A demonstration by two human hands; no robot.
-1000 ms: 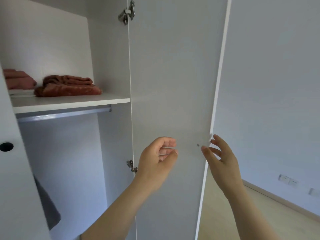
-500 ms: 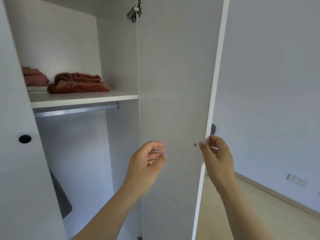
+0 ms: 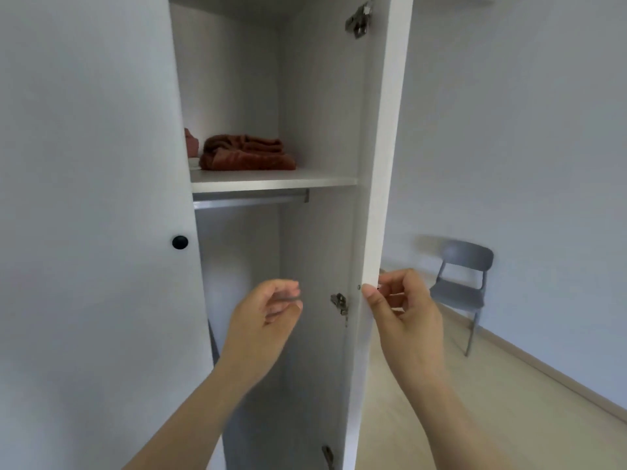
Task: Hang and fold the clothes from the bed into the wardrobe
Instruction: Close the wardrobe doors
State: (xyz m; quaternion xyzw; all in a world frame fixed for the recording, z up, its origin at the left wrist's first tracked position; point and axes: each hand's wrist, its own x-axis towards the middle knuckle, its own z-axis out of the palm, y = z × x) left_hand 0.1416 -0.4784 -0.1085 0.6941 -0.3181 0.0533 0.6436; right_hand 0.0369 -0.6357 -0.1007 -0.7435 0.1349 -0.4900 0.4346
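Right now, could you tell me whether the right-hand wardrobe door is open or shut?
Open: the door stands swung out, nearly edge-on, baring the shelf inside; the right hand grips its edge.

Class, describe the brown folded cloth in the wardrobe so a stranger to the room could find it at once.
Look into the open white wardrobe, at the shelf above the metal hanging rail. The brown folded cloth lies there in full view, darker than the pinker cloth left of it, which the left door half hides.
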